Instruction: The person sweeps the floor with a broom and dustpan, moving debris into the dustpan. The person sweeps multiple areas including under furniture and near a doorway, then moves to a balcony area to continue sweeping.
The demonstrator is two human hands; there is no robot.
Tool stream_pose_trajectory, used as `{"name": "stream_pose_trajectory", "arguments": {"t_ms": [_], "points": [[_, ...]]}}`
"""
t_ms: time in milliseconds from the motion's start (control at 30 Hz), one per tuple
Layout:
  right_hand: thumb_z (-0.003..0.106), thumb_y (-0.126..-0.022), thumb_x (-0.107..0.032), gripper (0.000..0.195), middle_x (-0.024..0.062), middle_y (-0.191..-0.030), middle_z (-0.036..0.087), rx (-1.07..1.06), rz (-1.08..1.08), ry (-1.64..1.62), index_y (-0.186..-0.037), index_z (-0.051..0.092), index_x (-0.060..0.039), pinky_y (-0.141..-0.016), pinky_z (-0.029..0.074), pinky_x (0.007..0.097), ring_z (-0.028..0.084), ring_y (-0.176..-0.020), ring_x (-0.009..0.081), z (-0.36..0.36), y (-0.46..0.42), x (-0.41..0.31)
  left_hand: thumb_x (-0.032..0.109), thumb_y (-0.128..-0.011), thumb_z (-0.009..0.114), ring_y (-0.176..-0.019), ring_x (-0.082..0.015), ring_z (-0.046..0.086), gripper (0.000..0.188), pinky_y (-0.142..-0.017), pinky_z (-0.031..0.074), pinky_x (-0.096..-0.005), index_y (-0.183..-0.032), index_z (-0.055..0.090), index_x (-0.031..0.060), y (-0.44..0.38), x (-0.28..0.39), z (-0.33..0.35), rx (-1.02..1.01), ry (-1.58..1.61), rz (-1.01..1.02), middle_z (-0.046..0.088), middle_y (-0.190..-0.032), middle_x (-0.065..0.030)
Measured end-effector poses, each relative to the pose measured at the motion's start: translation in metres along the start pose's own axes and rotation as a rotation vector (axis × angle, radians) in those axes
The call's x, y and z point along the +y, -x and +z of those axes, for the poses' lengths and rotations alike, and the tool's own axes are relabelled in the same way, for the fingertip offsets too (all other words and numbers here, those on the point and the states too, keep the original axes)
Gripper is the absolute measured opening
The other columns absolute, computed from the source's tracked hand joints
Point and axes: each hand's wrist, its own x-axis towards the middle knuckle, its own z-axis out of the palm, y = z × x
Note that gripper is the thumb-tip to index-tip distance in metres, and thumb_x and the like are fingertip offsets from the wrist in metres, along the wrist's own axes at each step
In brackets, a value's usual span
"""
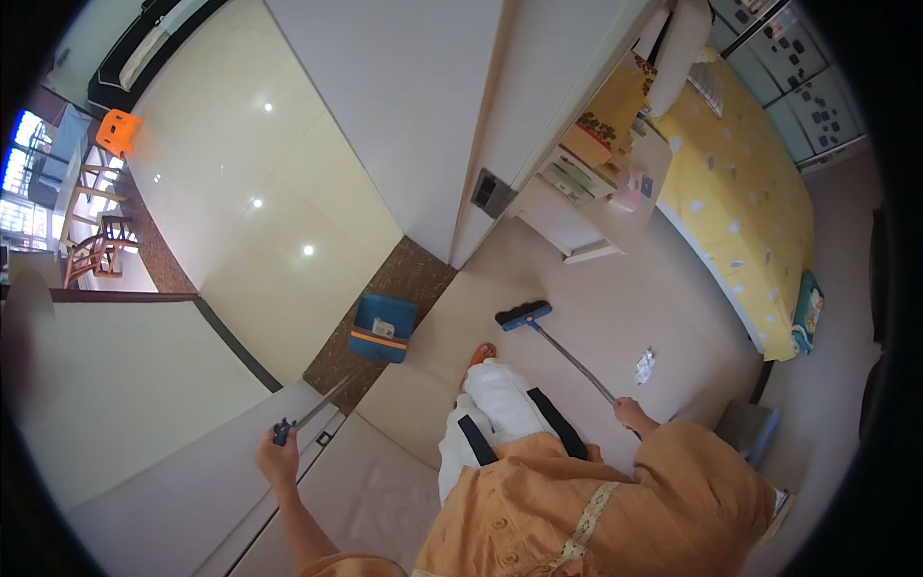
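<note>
On the left, my left hand (280, 456) grips the dark top of a long-handled dustpan (382, 328); its blue pan rests on the dark stone threshold. My right hand (634, 416) is closed around the metal handle of a broom (525, 316). The broom's blue head with black bristles is on the floor in front of my foot. Crumpled silvery litter (645, 366) lies on the floor, to the right of the broom handle. The pan holds a pale item bearing writing, or has a label there; I cannot tell which.
A bed with a yellow cover (735, 187) and a white desk (598, 216) stand at the right. A wall edge (461, 130) divides this room from a tiled room with an orange plastic stool (119, 133) and wooden chairs (101, 252). A grey bin-like object (746, 429) stands lower right.
</note>
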Motion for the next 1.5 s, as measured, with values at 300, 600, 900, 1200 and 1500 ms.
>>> {"name": "stream_pose_trajectory", "arguments": {"t_ms": [300,600,900,1200,1500], "points": [[0.035,-0.085,-0.029,0.032,0.0117,-0.053,0.049,0.068,-0.48,0.097,-0.077,0.05,-0.0016,-0.039,0.039,0.0356,0.048,-0.039,0.0222,0.023,-0.083,-0.115,0.023,-0.068,0.065,-0.065,-0.0299,0.059,0.027,-0.058,0.045,-0.0341,-0.085,0.061,0.0029,0.073,-0.025,0.004,-0.047,0.097,-0.118,0.06,-0.071,-0.0146],[0.036,-0.083,-0.027,0.03,0.0199,-0.077,0.055,-0.035,-0.095,0.301,-0.091,0.049,-0.0017,-0.055,0.043,0.0418,0.053,-0.064,0.0318,0.081,-0.038,-0.064,0.016,-0.073,0.063,-0.066,-0.0141,0.056,0.025,-0.061,0.043,-0.025,-0.089,0.058,-0.0037,0.088,-0.071,-0.011,0.053,0.308,-0.223,0.061,-0.074,-0.0103],[0.038,-0.079,-0.026,0.03,0.0208,-0.087,0.057,-0.098,-0.366,0.338,-0.101,0.048,-0.0086,-0.069,0.042,0.0462,0.054,-0.081,0.0381,0.107,-0.001,-0.129,0.014,-0.077,0.06,-0.07,-0.0126,0.055,0.026,-0.064,0.043,-0.0228,-0.093,0.056,-0.0054,0.098,-0.099,-0.007,0.212,0.375,-0.193,0.06,-0.079,-0.0094],[0.048,-0.077,-0.032,0.031,0.0155,-0.092,0.058,-0.147,-0.546,0.353,-0.098,0.054,-0.0107,-0.071,0.044,0.041,0.056,-0.088,0.0299,0.257,-0.006,-0.278,0.013,-0.079,0.059,-0.07,-0.0104,0.054,0.025,-0.063,0.043,-0.0216,-0.096,0.056,-0.0043,0.11,-0.112,-0.013,0.264,0.395,-0.2,0.06,-0.08,-0.0076],[0.043,-0.079,-0.019,0.031,0.0102,-0.082,0.06,0.132,-0.43,0.823,-0.11,0.048,-0.0203,-0.063,0.046,0.0423,0.059,-0.076,0.0271,0.119,-0.039,-0.086,0.016,-0.078,0.06,-0.07,-0.0121,0.053,0.027,-0.063,0.042,-0.0238,-0.094,0.057,-0.0041,0.12,-0.136,0.018,0.221,0.45,-0.182,0.059,-0.077,-0.0079]]}}
